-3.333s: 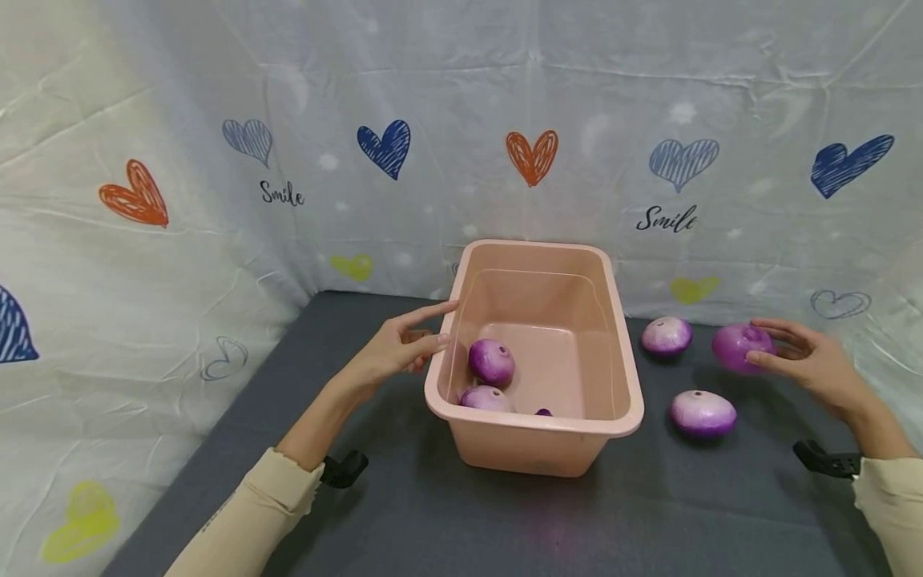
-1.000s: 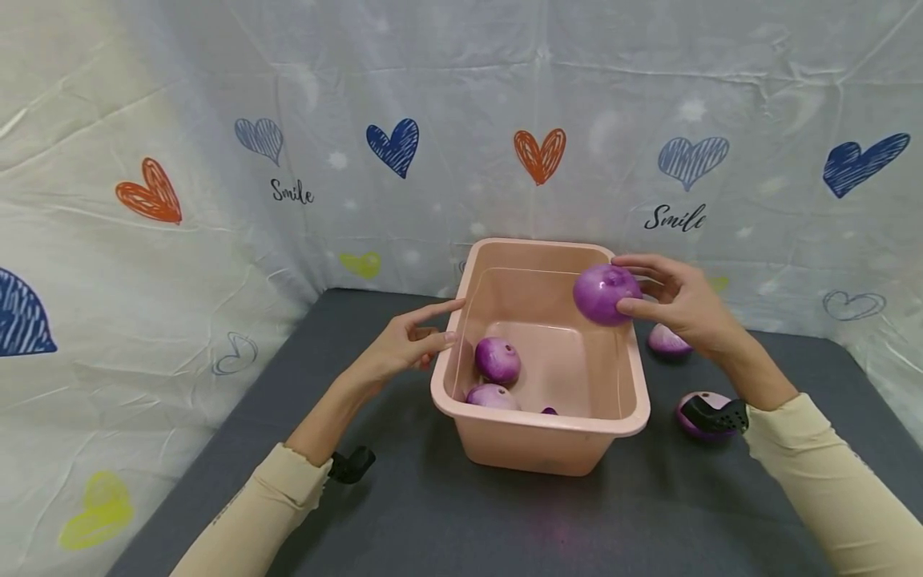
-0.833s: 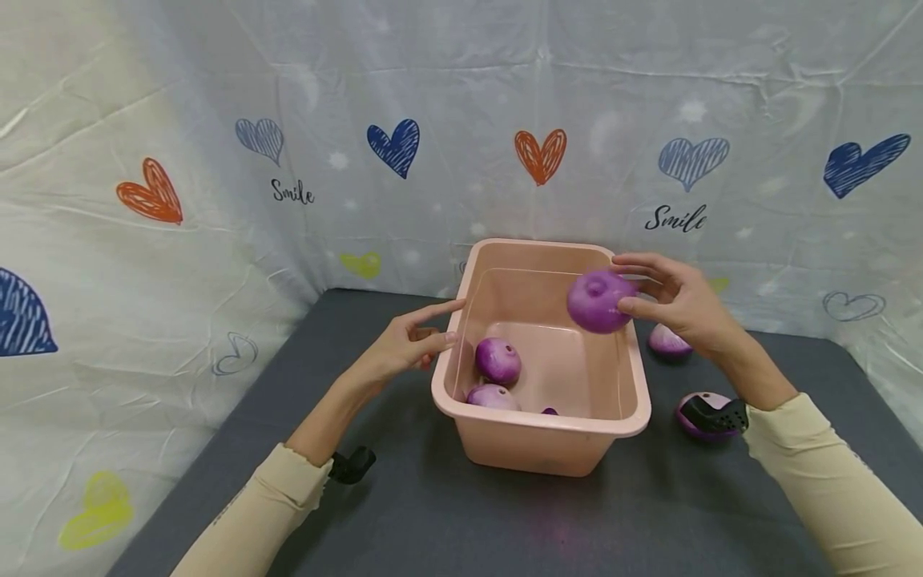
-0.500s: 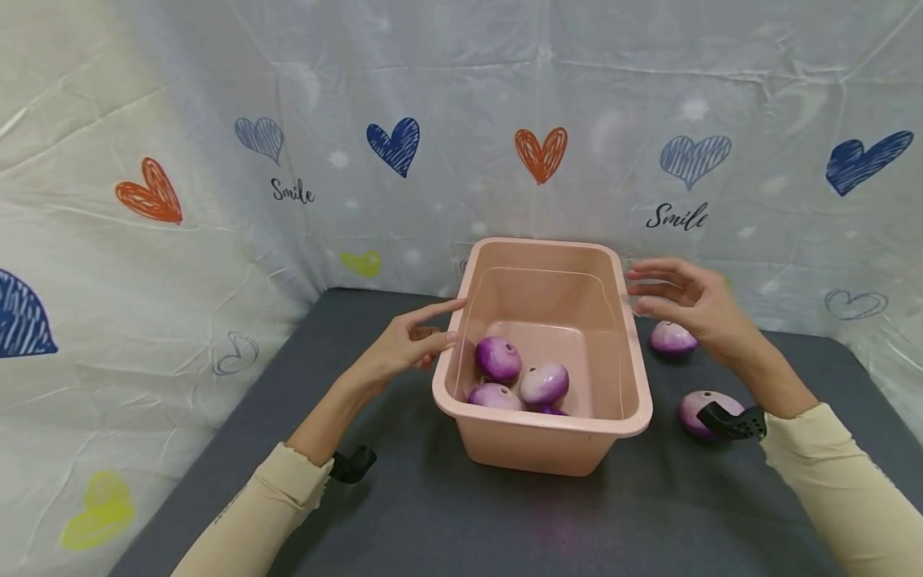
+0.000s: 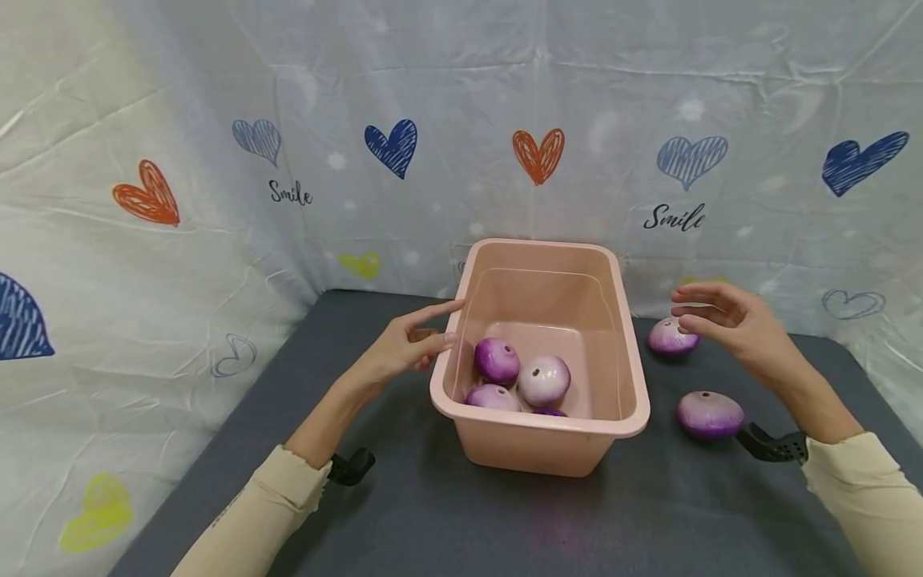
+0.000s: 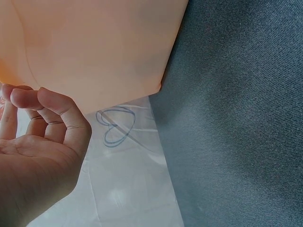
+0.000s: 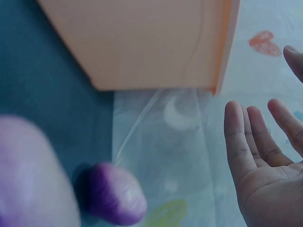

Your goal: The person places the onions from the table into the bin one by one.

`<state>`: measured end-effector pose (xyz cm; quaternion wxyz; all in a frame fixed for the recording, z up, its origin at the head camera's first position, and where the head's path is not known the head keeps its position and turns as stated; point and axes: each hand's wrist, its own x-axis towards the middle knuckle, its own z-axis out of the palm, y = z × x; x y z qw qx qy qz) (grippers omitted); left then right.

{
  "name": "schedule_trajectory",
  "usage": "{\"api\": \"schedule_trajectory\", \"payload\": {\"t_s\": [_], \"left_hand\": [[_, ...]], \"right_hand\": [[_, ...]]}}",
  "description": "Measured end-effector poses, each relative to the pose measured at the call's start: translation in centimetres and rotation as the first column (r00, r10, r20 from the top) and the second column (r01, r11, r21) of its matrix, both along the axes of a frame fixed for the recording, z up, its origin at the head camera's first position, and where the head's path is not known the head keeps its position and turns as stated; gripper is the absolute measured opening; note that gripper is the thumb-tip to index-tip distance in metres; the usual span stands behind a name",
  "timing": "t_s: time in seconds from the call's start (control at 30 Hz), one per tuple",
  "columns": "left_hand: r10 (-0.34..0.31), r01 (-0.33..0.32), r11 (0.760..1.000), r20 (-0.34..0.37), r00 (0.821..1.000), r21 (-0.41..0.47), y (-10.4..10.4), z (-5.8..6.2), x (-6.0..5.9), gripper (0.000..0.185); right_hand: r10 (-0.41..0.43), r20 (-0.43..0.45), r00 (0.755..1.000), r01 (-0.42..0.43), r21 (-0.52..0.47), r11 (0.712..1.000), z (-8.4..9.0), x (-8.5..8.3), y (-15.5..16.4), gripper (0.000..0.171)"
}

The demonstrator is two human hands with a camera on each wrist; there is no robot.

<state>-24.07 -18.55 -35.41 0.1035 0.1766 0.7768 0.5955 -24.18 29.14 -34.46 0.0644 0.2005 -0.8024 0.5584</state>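
Hovering with fingers spread and empty, the right hand (image 5: 735, 328) is seen above an onion (image 5: 672, 336) right of centre. The left hand (image 5: 400, 346), fingers relaxed, touches the pink tub (image 5: 548, 441) on grey cloth (image 5: 404, 513), before heart-printed sheeting (image 5: 216, 200).

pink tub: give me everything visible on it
The pink tub is a rectangular bin of smooth, slightly glossy plastic with rounded corners and a rolled rim. It stands upright and open on the dark grey table. Inside lie purple onions, at least three in view. The left hand touches its left rim with its fingertips; the right hand is clear of it.
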Motion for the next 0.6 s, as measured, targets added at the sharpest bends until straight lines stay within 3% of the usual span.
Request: {"api": "schedule_trajectory", "payload": {"t_s": [0.6], "left_hand": [[-0.001,0.001,1.0,-0.017,1.0,-0.007,0.0,0.0,0.2,0.052]], "right_hand": [[-0.047,0.038,0.998,0.042,0.137,0.99,-3.8,2.8,5.8,0.043]]}}
